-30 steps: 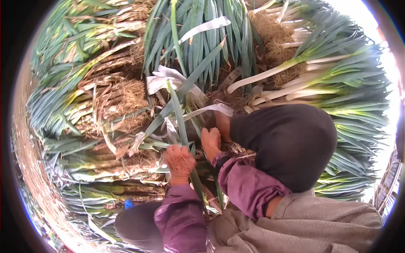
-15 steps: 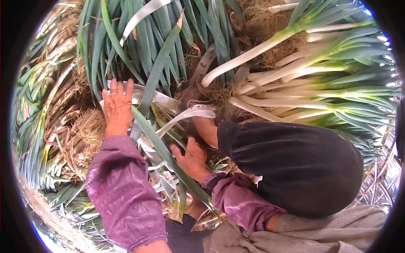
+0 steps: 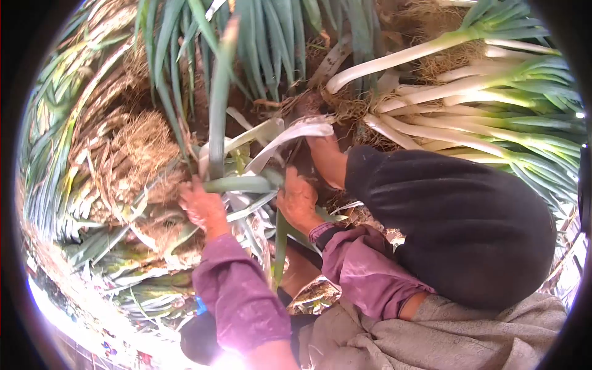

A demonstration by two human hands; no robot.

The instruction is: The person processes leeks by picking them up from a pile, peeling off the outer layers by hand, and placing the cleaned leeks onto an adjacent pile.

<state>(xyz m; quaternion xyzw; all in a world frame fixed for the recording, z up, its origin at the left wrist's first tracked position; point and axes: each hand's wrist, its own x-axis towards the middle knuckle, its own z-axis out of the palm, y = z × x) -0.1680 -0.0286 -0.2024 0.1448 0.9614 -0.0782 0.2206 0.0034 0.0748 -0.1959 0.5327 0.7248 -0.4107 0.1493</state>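
Note:
My left hand is at the near end of a bent green leek leaf, its fingers closed around the fold beside pale stripped leaf sheaths. Part of the grip is hidden behind the hand. To its right, my right hand has its thumb apart from the fingers and holds nothing I can see. It is close to the leaf's other end, beside my bare foot. A curled white sheath lies just above it, across the ankle.
Peeled leeks with white stems and roots are piled at the right. Unpeeled leeks with dry roots fill the left. Long green leaves hang at the top. My bent knee in dark trousers is at the right.
My left hand has moved from lying spread on the sheaths to a closed grip nearer my body, folding the long leaf. The right hand shows little change, and the view has shifted.

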